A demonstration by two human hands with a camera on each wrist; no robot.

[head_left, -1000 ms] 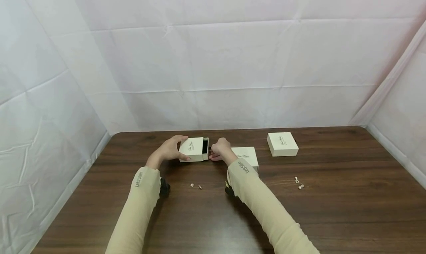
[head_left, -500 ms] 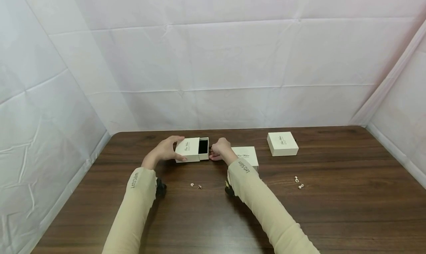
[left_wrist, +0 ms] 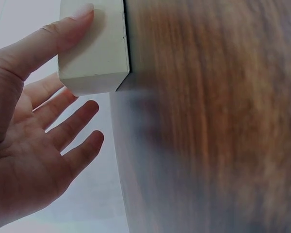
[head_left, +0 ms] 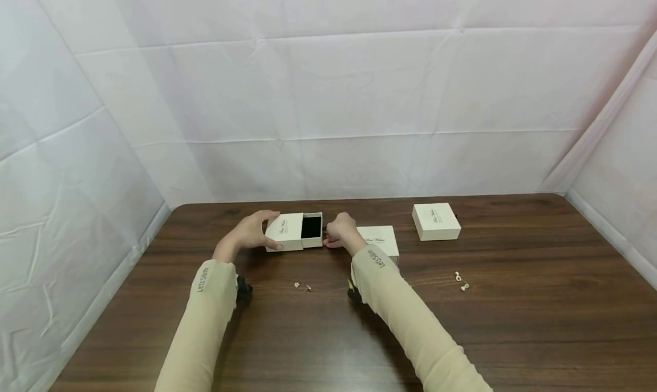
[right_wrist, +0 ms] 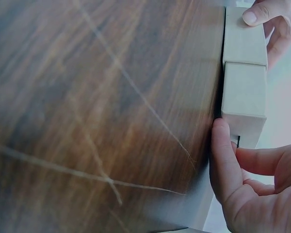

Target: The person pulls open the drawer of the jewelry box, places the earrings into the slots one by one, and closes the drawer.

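big dark wooden table (head_left: 359, 323) takes up most of the shot, with white sheets (head_left: 333, 95) hung as walls all round it. on the far side there are three cream boxes in a loose row. the left one is a sliding box (head_left: 294, 231) sitting flat on the table with its drawer (head_left: 312, 227) pulled partway out to the right, black lining showing. left hand (head_left: 250, 232) grips the sleeve end, thumb on the near side and fingers over the far edge. right hand (head_left: 340, 231) is curled at the drawer end, pinching a little dark tab there. just behind the right wrist is a second box (head_left: 381, 241), closed, and further right a third box (head_left: 436, 221), also closed. smallest stuff: a pair of tiny earrings (head_left: 302, 287) between the forearms, and another pale pair (head_left: 461, 282) off to the right.
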